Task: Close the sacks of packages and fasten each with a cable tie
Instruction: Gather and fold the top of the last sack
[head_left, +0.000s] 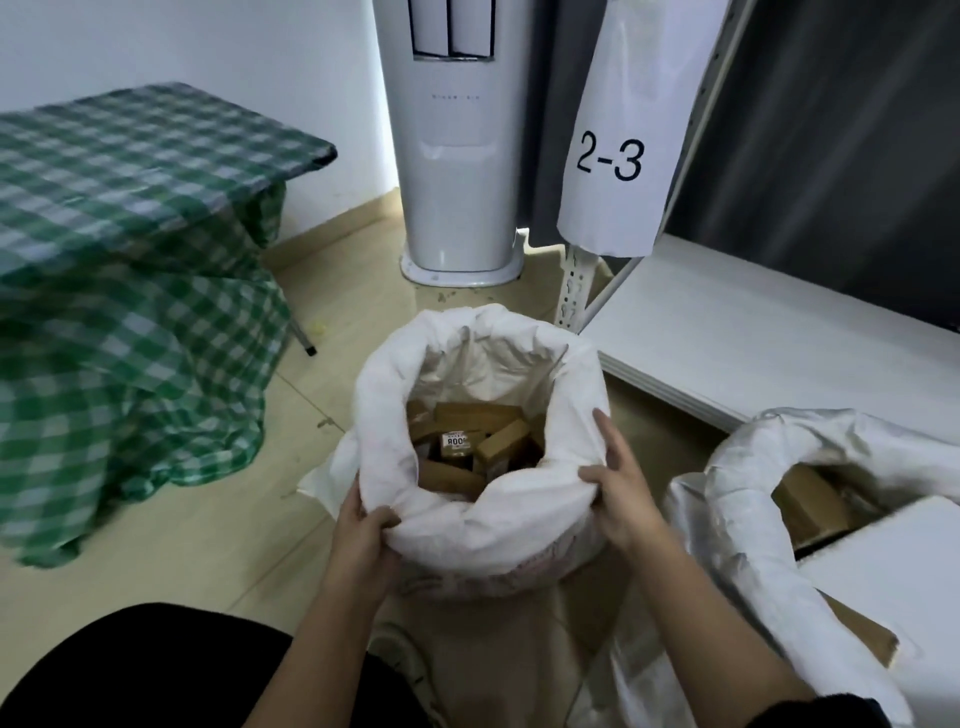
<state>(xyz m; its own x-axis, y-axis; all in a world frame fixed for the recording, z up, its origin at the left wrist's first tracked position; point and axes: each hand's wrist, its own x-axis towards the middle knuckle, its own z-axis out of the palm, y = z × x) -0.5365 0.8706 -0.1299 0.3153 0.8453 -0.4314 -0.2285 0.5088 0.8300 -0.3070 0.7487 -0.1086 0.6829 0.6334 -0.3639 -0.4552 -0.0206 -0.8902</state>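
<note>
A white woven sack (483, 530) stands open on the floor in front of me, its top rolled down into a thick rim. Inside lie several brown cardboard packages (472, 441), one with a white label. My left hand (366, 525) grips the rolled rim at the near left. My right hand (615, 486) holds the rim at the near right, fingers spread over the fabric. A second white sack (748, 499) sits open at the right, also with a rolled rim and brown boxes inside. No cable tie is visible.
A table under a green checked cloth (130, 270) stands at the left. A white floor-standing air conditioner (457, 156) is behind the sack. A white shelf (753, 332) with a "2-3" sign (610, 156) runs along the right. A white board (893, 566) lies over the second sack.
</note>
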